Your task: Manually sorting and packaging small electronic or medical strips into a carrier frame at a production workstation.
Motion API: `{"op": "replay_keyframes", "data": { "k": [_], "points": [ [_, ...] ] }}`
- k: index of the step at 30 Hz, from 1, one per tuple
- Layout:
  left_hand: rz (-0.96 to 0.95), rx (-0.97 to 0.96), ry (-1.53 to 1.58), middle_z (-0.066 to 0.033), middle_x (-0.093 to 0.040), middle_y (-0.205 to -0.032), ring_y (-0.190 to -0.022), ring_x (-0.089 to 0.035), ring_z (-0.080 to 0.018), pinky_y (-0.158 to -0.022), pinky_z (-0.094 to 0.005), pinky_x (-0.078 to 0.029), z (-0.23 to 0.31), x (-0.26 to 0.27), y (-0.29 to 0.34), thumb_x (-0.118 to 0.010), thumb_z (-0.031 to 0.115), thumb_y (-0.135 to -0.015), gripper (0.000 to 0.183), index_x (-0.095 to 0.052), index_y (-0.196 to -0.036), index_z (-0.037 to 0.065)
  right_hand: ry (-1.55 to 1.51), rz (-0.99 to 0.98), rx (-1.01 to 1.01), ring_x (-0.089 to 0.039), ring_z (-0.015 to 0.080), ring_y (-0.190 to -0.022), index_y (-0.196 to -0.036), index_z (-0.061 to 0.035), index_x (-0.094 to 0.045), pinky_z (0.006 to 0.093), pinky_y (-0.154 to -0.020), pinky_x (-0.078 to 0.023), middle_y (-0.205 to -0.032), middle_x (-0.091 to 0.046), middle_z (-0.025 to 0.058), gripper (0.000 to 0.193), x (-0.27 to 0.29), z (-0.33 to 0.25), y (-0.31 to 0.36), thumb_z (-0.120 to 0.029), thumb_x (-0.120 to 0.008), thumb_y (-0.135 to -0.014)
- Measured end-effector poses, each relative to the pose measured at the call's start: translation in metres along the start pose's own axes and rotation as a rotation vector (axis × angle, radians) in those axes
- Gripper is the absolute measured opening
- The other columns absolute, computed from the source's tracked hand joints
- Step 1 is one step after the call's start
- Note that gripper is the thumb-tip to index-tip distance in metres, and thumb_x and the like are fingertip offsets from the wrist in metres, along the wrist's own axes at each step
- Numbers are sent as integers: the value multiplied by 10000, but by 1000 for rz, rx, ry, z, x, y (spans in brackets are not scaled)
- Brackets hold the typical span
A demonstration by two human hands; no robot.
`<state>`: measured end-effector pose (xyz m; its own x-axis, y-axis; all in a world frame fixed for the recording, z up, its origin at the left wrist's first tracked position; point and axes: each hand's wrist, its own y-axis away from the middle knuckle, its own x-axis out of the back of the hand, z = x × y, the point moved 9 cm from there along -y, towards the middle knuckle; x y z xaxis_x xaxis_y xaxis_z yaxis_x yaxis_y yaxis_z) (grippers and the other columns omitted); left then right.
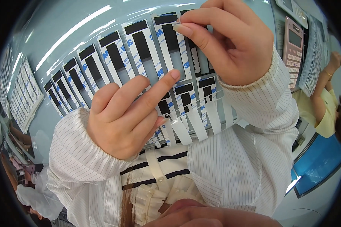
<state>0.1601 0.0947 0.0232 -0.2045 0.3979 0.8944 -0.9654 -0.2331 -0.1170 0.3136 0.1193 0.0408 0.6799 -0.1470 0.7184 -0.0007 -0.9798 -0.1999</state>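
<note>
A row of white adhesive-backed frames point(131, 47) with blue print and black inner pieces lies across the work surface. At its right end, my right hand point(235, 41) pinches thumb and index finger at the top corner of one adhesive frame point(184, 60); what sits between the fingertips is too small to make out. My left hand point(121, 117) hovers over the lower middle of the row, its fingers apart and one fingertip over that same frame's lower part. Nothing shows in it. Below are shorter adhesive pieces point(185, 97) with white liner tails point(197, 123) hanging toward me.
A stack of similar printed sheets point(26, 94) lies at the far left. A pink calculator point(293, 49) is at the right, beside clear-wrapped strips point(312, 56). Another person's arm point(322, 83) shows at the right edge, above a blue panel point(320, 162).
</note>
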Motion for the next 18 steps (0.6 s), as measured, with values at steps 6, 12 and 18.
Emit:
{"op": "replay_keyframes", "data": {
  "k": [6, 12, 18],
  "points": [
    [-8, -16, 25, -146, -669, -1309, -1055, -570, -288, -869, -380, -412, 0, 0, 3, -727, 173, -676, 312, -443, -646, 47, 300, -61, -122, -537, 128, -506, -1118, -33, -717, 252, -466, -431, -883, -602, 68, 329, 7, -8, -3, -184, -798, -838],
    [11, -63, 39, -159, -662, -1316, -1050, -572, -296, -840, -378, -426, 1, 0, 5, -730, 156, -657, 303, -447, -645, 47, 404, -206, 147, -504, 103, -704, -1237, -143, -733, 234, -556, -417, -1170, -592, 89, 454, 9, -13, 35, -395, -723, -860],
    [-26, -66, 60, -167, -654, -1324, -1057, -579, -300, -841, -388, -441, 5, -3, 4, -734, 141, -647, 277, -479, -657, 35, 483, -202, 259, -581, 215, -839, -1246, -255, -730, 297, -678, -511, -1232, -581, 108, 542, -14, -8, 61, -598, -575, -856]
  ]
}}
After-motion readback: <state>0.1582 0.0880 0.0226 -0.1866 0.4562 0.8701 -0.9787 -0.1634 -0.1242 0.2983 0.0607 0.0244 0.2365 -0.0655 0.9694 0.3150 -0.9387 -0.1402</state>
